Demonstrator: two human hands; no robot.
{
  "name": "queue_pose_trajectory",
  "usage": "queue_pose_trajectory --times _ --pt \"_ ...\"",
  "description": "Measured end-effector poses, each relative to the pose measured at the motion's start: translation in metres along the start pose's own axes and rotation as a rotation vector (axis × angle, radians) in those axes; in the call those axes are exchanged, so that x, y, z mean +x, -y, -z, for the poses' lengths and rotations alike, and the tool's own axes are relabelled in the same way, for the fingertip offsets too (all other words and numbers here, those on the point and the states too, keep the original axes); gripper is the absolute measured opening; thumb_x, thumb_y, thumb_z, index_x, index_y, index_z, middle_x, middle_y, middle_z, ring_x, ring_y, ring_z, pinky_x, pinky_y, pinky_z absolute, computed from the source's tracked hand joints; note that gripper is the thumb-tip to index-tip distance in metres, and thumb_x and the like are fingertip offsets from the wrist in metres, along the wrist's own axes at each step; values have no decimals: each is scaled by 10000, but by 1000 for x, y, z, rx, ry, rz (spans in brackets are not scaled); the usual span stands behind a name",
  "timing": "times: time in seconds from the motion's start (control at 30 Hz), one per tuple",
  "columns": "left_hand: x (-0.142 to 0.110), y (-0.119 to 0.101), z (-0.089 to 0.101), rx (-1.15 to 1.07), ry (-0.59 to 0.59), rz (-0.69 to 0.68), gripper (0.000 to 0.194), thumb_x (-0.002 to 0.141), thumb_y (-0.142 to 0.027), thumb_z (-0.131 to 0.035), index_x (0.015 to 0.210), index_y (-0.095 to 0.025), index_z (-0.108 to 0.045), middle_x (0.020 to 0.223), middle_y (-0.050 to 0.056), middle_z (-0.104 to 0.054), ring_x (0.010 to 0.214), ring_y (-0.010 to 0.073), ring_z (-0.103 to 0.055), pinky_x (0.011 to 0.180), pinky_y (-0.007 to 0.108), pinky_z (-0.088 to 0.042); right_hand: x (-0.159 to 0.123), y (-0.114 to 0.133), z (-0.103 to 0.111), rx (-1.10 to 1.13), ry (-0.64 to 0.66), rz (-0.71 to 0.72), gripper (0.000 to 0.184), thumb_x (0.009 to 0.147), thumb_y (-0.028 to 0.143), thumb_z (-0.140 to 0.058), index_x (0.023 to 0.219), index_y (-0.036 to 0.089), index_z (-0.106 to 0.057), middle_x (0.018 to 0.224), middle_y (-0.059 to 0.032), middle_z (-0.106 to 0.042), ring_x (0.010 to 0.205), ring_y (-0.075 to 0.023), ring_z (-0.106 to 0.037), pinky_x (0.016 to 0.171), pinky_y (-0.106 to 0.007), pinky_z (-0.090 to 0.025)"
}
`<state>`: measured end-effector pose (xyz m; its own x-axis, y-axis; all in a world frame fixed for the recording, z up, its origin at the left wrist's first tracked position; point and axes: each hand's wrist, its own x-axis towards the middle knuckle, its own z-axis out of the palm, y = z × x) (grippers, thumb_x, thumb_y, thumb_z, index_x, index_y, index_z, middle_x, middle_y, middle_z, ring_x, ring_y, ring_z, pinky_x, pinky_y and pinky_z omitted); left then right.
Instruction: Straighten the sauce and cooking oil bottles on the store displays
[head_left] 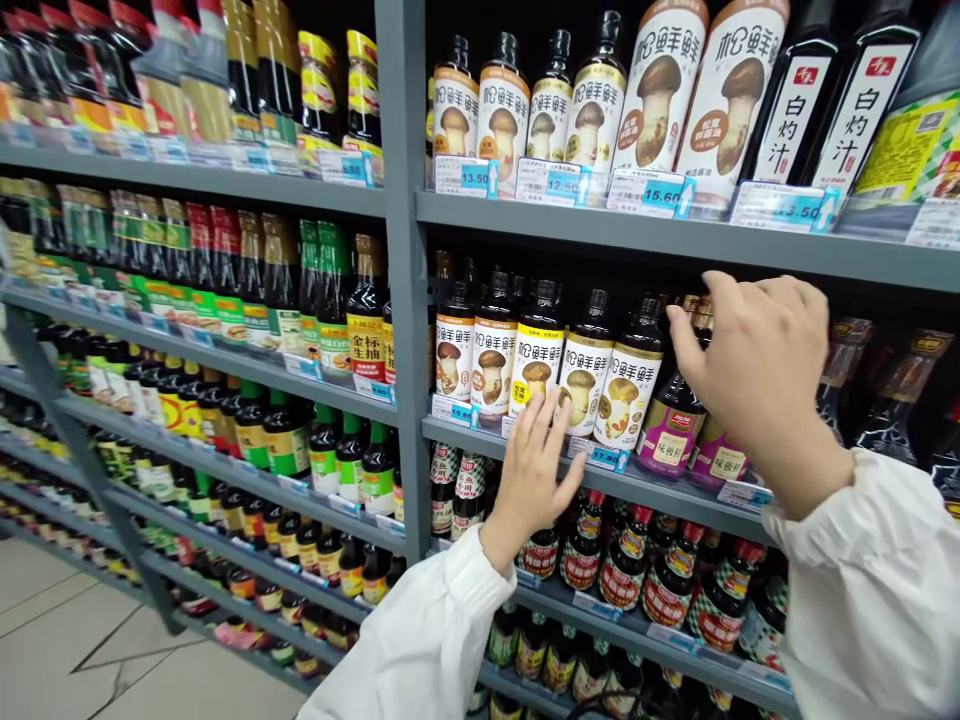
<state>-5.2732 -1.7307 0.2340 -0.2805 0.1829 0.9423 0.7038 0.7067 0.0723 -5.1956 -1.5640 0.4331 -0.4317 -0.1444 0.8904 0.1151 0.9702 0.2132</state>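
Note:
My left hand (531, 475) has its fingers spread at the front edge of the middle shelf, before a yellow-labelled mushroom sauce bottle (537, 350) and a cream-labelled sauce bottle (583, 365). Whether the fingertips touch them cannot be made out. Farther right, my right hand (761, 360) is raised with thumb and fingers apart and nothing visible in it. It partly hides the purple-labelled sauce bottles (671, 430). Between the two hands stands another white-labelled mushroom sauce bottle (630, 380), upright in the row.
Above runs a grey shelf (675, 225) with larger mushroom sauce bottles (660, 90) and price tags (649, 192). Red-labelled bottles (622, 560) fill the shelf below. A grey upright post (409, 270) divides this bay from the left shelving. Tiled floor (150, 660) shows at lower left.

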Motion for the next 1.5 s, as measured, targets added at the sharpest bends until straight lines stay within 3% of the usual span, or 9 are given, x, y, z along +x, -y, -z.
queue_pose_trajectory --times 0.1,0.23,0.43,0.77,1.03,1.23,1.33,1.43,1.5 --pt "0 20 5 15 -12 83 712 1042 -377 -471 1656 -228 -143 1709 154 -222 1586 320 -213 1264 541 -245 11 26 -6 94 90 83 519 1028 504 -320 1265 151 -618 1082 -217 -682 1124 -396 -554 990 -551 -373" --pt "-8 31 5 12 29 141 701 1055 -393 -447 1658 -235 -127 1731 164 -114 1588 329 -207 1243 538 -293 42 47 -34 159 165 55 581 1011 584 -363 1227 123 -644 1097 -237 -695 1101 -400 -591 940 -517 -435" --pt "-16 39 8 45 105 102 743 1048 -408 -452 1662 -200 -89 1726 189 -107 1584 360 -204 1232 542 -320 74 55 -61 181 292 -42 546 966 606 -494 1072 130 -738 1036 -223 -732 1022 -378 -657 939 -516 -462" --pt "-13 35 3 62 70 91 846 974 -389 -559 1658 -187 -105 1728 196 -73 1568 404 -227 1212 592 -335 81 57 -72 200 262 -84 471 959 546 -542 1074 140 -750 1000 -208 -742 1038 -384 -656 963 -575 -437" --pt "-17 41 1 26 91 74 862 1004 -429 -522 1662 -186 -19 1730 192 -62 1593 375 -156 1238 581 -304 80 56 -66 144 275 -82 482 973 552 -512 1040 146 -764 984 -208 -746 993 -383 -668 957 -591 -427" --pt "-23 54 18 -20 111 56 703 1049 -402 -432 1656 -223 -126 1713 149 -210 1591 292 -213 1277 533 -228 77 63 -64 120 316 -127 500 974 569 -487 1082 154 -745 1007 -207 -744 1020 -398 -659 951 -595 -422" --pt "-29 67 33 -11 75 86 654 1055 -378 -425 1646 -244 -181 1706 127 -248 1599 281 -181 1278 529 -216 56 73 -45 96 240 -92 607 973 626 -445 1218 119 -673 1048 -243 -725 1073 -430 -633 928 -588 -430" --pt "-38 83 43 9 29 147 675 1055 -381 -433 1650 -224 -155 1704 151 -243 1597 286 -191 1267 525 -243 34 97 -17 115 124 57 700 966 668 -429 1369 110 -555 1170 -265 -685 1181 -445 -579 965 -579 -415" --pt "-42 92 44 19 12 192 692 1056 -390 -430 1653 -203 -133 1704 179 -226 1592 303 -201 1259 543 -255 33 118 -6 159 118 146 696 965 680 -426 1384 137 -544 1199 -253 -672 1202 -433 -564 967 -555 -425"
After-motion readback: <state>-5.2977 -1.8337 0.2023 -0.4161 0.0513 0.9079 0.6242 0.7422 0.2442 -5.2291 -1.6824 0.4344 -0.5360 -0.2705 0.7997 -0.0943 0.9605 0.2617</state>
